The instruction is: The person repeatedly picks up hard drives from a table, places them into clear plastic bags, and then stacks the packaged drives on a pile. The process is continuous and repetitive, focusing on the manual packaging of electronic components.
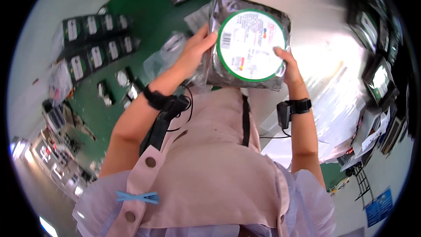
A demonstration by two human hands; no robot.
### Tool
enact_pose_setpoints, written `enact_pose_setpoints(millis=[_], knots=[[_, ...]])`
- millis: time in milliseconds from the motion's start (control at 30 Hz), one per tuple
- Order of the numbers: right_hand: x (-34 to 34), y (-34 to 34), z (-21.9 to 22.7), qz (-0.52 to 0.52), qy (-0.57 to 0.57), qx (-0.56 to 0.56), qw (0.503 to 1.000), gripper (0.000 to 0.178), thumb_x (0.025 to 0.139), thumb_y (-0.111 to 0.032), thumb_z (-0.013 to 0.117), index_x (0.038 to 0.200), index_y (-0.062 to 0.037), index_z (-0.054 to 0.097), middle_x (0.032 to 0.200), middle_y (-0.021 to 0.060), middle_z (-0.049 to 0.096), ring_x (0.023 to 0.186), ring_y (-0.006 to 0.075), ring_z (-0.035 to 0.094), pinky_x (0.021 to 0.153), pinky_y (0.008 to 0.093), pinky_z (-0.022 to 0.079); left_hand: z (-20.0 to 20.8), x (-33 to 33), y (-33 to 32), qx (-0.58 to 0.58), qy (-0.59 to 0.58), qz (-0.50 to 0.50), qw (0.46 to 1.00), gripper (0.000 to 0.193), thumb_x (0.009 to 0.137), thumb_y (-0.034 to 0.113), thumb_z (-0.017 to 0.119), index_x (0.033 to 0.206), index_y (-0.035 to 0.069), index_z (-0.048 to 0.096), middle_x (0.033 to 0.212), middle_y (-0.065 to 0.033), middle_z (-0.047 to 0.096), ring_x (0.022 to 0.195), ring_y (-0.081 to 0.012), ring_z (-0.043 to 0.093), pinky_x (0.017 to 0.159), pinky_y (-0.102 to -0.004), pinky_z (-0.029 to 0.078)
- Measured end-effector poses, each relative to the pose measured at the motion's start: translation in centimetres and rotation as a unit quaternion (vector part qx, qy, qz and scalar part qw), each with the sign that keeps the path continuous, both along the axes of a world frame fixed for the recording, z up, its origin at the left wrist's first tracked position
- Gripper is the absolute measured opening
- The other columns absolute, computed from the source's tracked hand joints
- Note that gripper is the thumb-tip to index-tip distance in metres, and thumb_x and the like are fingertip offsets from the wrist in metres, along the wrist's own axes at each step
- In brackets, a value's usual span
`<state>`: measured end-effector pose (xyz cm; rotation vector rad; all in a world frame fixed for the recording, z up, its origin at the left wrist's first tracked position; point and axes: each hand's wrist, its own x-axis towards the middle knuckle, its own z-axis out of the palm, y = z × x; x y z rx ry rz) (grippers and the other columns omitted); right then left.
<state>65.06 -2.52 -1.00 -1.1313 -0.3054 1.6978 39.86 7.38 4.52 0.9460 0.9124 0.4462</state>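
Observation:
Between my two hands I hold up a dark, shiny square package (219, 72), wrapped in clear film. A large round white label (247, 57) with a green rim covers most of its upper face. My left hand (197, 49) grips the package's left edge, thumb on top and the other fingers hidden behind. At the right edge my right hand (290, 66) clasps it, its thumb resting on the label's rim. Each wrist wears a black strap with a small device, and thin cables run from them.
Stacked dark boxes (94, 25) with pale labels stand at the left by the green floor (144, 0). Clear plastic (164, 52) lies beyond my left forearm. To the right is a pale surface with glossy film (324, 118), and more dark packages (379, 79) line the far right.

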Motion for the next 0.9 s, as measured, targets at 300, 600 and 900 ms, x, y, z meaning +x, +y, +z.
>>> enact_pose_setpoints(millis=[300, 600, 900], knots=[[-21.6, -0.9, -4.2, 0.337, 0.136, -0.199, 0.91, 0.054, 0.076, -0.04, 0.063, 0.115, -0.0035, 0.056, 0.115, 0.008, 0.058, 0.106, 0.018, 0.051, 0.096, 0.0298, 0.033, 6.5, -25.5, -11.7, 0.417, 0.335, -0.184, 0.825, 0.062, 0.055, 0.022, 0.073, 0.112, 0.004, 0.055, 0.134, -0.0253, 0.026, 0.125, -0.0445, 0.026, 0.104, -0.0545, 0.022], [-29.5, 0.0, -7.6, 0.387, 0.084, -0.273, 0.877, 0.058, 0.072, -0.037, 0.07, 0.118, -0.0061, 0.054, 0.117, 0.0051, 0.055, 0.104, 0.0233, 0.053, 0.081, 0.0346, 0.045, 0.8, -33.2, -12.9, 0.44, 0.321, -0.123, 0.829, 0.044, 0.046, 0.03, 0.075, 0.081, 0.005, 0.064, 0.126, -0.0223, 0.037, 0.112, -0.0429, 0.038, 0.089, -0.0484, 0.034], [-32.6, 2.5, -19.5, 0.402, -0.679, 0.016, 0.614, 0.04, 0.072, -0.027, 0.068, 0.101, -0.0016, 0.06, 0.092, 0.0114, 0.062, 0.088, 0.0273, 0.057, 0.073, 0.0377, 0.045, -10.8, -30.4, -11.1, 0.292, 0.406, 0.241, 0.832, 0.034, 0.055, 0.025, 0.08, 0.074, 0.004, 0.06, 0.101, -0.0197, 0.046, 0.101, -0.036, 0.041, 0.089, -0.043, 0.034]])
